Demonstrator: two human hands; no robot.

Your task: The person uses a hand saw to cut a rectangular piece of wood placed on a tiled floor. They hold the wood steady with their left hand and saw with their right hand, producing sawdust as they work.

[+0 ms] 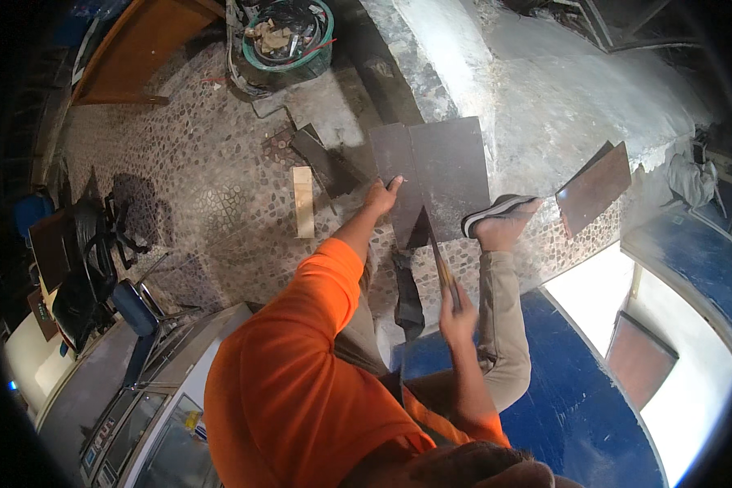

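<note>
A dark brown board (451,167) lies ahead of me, with a straight line running down from its far edge and a dark slot in its near part. My left hand (380,198) grips the board's left edge, thumb on top. My right hand (459,315) is closed round the handle of a handsaw (439,260). The saw's blade points away from me, its tip at the near part of the board by the slot. My sandalled foot (500,218) presses on the board's right side.
A pale wood strip (303,202) and dark board offcuts (325,163) lie on the pebbled floor at left. Beyond them stands a green bucket (289,37) of scraps. Another brown board (594,189) leans at right. A blue panel (561,390) is near my leg; an office chair (98,252) stands far left.
</note>
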